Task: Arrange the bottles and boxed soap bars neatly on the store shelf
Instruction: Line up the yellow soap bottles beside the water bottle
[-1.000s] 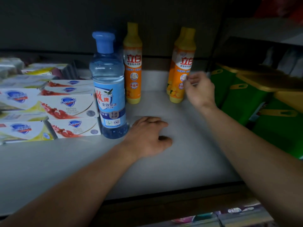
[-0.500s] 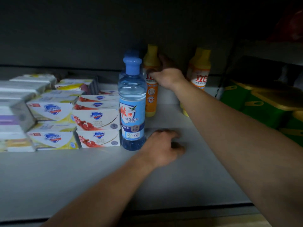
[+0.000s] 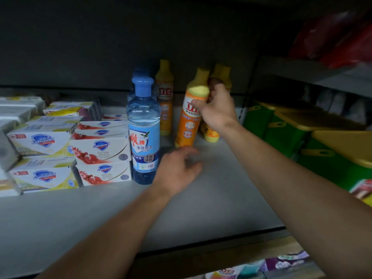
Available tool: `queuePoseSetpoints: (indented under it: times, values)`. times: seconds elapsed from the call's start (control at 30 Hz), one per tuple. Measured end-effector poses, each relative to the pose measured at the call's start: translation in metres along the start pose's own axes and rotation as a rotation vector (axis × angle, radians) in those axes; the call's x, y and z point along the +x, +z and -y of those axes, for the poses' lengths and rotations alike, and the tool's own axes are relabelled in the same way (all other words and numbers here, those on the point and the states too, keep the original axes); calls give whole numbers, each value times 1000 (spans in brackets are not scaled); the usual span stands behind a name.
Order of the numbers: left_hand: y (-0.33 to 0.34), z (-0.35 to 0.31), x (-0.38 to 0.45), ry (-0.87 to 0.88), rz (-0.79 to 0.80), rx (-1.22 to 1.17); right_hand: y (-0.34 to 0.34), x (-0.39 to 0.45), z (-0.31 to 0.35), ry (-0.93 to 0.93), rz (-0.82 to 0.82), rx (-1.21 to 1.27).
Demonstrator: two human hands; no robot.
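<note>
Half a second ago my right hand (image 3: 216,111) was reaching back to the orange bottle behind the blue one; now it has come across to the right and closed round another orange bottle (image 3: 190,115) just below its yellow cap. That bottle leans — top tipped to the right, base on the shelf (image 3: 221,198) just beyond my left hand (image 3: 177,172).

My left hand has lifted a little from where it lay (it is blurred, so I cannot tell whether it touches the shelf), fingers loosely curled and holding nothing, just to the right of the blue bottle (image 3: 144,135).

The blue bottle stands upright near the front, its label facing me, touching the soap boxes (image 3: 100,152) on its left. Those boxes sit stacked in rows over the left part of the shelf — white ones with red fruit nearest the bottle, white and yellow ones (image 3: 43,158) further left. A second blue cap shows directly behind the blue bottle.

The back orange bottle (image 3: 165,101) stands upright behind and just right of the blue one. More orange bottles (image 3: 221,77) stand at the back behind my right hand, mostly hidden by it.

To the right, on the neighbouring shelf, are green boxes with yellow lids (image 3: 302,133).
</note>
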State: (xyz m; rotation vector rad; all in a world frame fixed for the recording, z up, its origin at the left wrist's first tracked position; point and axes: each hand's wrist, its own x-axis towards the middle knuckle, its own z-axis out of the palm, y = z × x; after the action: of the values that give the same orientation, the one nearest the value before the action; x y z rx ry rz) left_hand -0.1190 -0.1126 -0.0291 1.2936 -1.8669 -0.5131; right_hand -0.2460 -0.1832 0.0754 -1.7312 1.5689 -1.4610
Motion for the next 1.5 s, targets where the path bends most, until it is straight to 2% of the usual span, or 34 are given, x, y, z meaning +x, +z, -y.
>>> queuePoseSetpoints:
  times: [0.1,0.17,0.3,0.4,0.5,0.63,0.73,0.97,1.07,1.13,1.23,1.3,1.37,1.43,1.5]
  values:
    - [0,-7,0,31,-189,-156,-30,-13,9,-11,-41,-61]
    - [1,-12,-1,5,-166,-238,-46,-19,17,-3,-33,-71]
    - [0,-27,-7,-122,152,-672,-61,-30,29,90,58,-34]
    - [-2,-38,-18,-253,257,-948,-61,-37,24,183,90,23]
    - [-7,-43,-21,-448,336,-1127,-59,-44,5,328,116,86]
    - [-18,-45,-22,-644,670,-1360,-50,-55,-28,587,202,298]
    - [-21,-45,-24,-706,814,-1531,-41,-61,-42,657,216,400]
    - [-20,-38,-22,-651,857,-1537,-42,-63,-40,693,247,676]
    - [-20,-34,-21,-634,844,-1459,-52,-64,-32,673,269,776]
    - [-16,-33,-19,-621,748,-1374,-58,-61,-24,583,218,698]
    - [-3,-35,-17,-518,402,-1075,-66,-56,-8,392,45,350]
    - [5,-35,-19,-345,204,-790,-66,-54,-1,278,-73,93]
    - [8,-34,-22,-165,101,-570,-62,-54,3,184,-133,-71]
    - [6,-32,-23,-128,76,-576,-59,-54,5,154,-106,-70]
    - [1,-34,-22,-289,208,-914,-62,-53,7,237,-15,122]
